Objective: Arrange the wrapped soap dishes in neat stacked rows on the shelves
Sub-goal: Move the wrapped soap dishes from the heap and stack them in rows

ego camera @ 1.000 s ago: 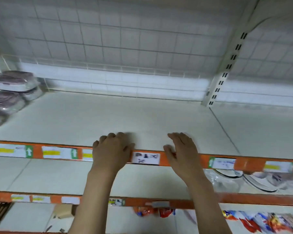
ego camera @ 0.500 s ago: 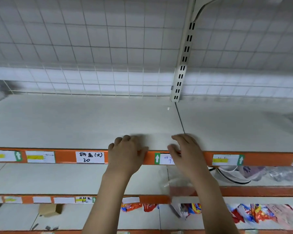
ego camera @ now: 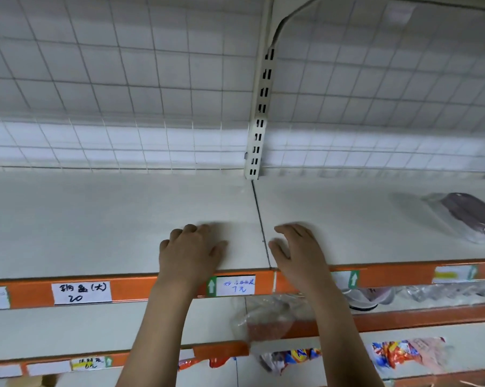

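Both my hands lie on the front part of a white shelf (ego camera: 96,224) with an orange price strip. My left hand (ego camera: 189,254) rests palm down just left of the seam between two shelf boards, fingers loosely bent, holding nothing. My right hand (ego camera: 298,254) rests just right of that seam, fingers relaxed and slightly spread, also holding nothing. One wrapped soap dish (ego camera: 470,213), purple in clear plastic, lies on the same shelf at the far right edge of view, well apart from my right hand.
A slotted white upright (ego camera: 259,121) and wire grid back panel stand behind the shelf. Handwritten price labels (ego camera: 81,293) sit on the orange strip. On the shelf below lie a clear bag with reddish contents (ego camera: 266,322) and plastic-wrapped items (ego camera: 431,293); colourful packets (ego camera: 403,353) lie lower still.
The view and both hands have shifted right along the shelf. The stacked dishes at the left have left the view; the upright has moved toward centre, and one wrapped dish has appeared at the right.
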Demonstrator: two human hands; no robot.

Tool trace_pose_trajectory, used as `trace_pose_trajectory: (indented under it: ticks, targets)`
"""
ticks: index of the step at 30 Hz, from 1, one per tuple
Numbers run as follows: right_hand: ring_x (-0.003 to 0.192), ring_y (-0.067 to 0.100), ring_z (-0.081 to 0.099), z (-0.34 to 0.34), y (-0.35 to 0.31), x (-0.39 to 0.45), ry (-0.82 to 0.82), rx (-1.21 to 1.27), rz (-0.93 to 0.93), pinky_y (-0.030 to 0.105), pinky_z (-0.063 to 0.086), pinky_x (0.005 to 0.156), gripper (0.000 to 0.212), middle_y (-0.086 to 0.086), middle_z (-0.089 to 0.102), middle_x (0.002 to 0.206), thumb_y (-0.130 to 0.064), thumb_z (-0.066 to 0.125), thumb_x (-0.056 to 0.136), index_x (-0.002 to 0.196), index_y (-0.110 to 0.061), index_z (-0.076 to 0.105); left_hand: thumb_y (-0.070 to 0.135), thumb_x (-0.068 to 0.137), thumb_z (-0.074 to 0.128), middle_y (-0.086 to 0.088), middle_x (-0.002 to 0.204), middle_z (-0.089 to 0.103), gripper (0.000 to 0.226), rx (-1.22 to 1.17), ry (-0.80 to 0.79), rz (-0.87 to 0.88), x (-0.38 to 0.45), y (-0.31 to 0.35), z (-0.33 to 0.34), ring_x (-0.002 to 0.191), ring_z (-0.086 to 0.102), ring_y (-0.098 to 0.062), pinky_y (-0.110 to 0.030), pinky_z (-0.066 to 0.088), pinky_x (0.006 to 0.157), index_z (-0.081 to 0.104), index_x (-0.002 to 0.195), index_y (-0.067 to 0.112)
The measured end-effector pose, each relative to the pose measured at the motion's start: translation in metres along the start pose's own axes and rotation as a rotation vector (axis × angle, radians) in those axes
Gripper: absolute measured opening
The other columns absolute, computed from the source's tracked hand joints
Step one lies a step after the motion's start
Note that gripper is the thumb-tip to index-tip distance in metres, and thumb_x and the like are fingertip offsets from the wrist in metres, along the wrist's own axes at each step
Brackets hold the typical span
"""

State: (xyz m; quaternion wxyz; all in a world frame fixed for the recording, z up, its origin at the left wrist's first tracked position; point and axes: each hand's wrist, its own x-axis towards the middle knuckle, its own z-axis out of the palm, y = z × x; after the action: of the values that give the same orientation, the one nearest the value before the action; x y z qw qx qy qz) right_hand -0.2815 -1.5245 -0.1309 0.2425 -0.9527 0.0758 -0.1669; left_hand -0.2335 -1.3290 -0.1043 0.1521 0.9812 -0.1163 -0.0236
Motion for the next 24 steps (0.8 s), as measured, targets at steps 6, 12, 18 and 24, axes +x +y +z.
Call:
trace_pose_trajectory:
  ticks: [6,12,18,24]
  targets:
    - [0.113,0.028,0.052,-0.033,0.072,0.010,0.010,0.020,-0.054,0.038,0.037,0.105,0.029,0.010,0.062,0.114,-0.020,0.060,0.090,0.114,-0.004,0.063,0.052,0.092,0.042,-0.003,0.120,0.054,0.043,0.024,0.016,-0.013,0.012,0.070,0.019,0.116,0.048,-0.027,-0.036,0.038,0.093,0.050,0.122,0.022]
    - [0.096,0.030,0.061,-0.091,0.181,0.010,0.071,-0.016,-0.121,0.031,0.040,0.094,0.032,0.010,0.068,0.098,-0.022,0.058,0.077,0.102,-0.004,0.068,0.049,0.091,0.044,-0.002,0.119,0.054,0.042,-0.034,0.058,-0.025,0.006,0.191,0.069,0.117,0.048,-0.028,-0.037,0.039,0.092,0.051,0.122,0.021]
    - [0.103,0.035,0.061,-0.164,0.281,0.013,0.117,-0.121,-0.165,0.046,0.047,0.096,0.036,0.011,0.066,0.104,-0.025,0.061,0.077,0.105,-0.005,0.067,0.049,0.092,0.044,-0.001,0.127,0.051,0.044,-0.059,0.065,0.025,-0.007,0.305,0.109,0.121,0.044,-0.027,-0.037,0.037,0.095,0.049,0.127,0.024]
    - [0.139,0.022,0.024,-0.225,0.340,0.039,0.027,-0.273,-0.082,0.034,0.020,0.112,0.055,0.000,0.037,0.146,-0.040,0.063,0.086,0.136,-0.024,0.047,0.043,0.093,0.043,0.001,0.130,0.049,0.044,-0.009,0.068,0.024,-0.010,0.362,0.124,0.123,0.042,-0.025,-0.037,0.037,0.098,0.044,0.133,0.024]
